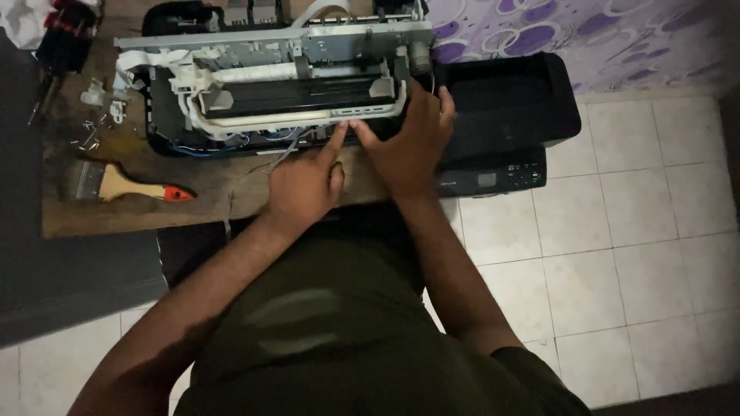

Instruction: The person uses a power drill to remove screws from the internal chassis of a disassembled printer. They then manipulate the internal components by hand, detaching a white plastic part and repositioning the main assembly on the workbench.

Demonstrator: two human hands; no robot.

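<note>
An opened printer with its cover off lies on a wooden board, showing a metal frame, white plastic parts and cables. My left hand points its index finger at the printer's front edge, near thin wires. Beside it, my right hand rests on the printer's front right corner, thumb touching the white front strip and fingers spread over the edge. Neither hand grips a loose object.
A black printer cover lies to the right on the tiled floor. A paintbrush with a wooden handle and orange tip sits on the board. Small screws and a screwdriver lie at the far left.
</note>
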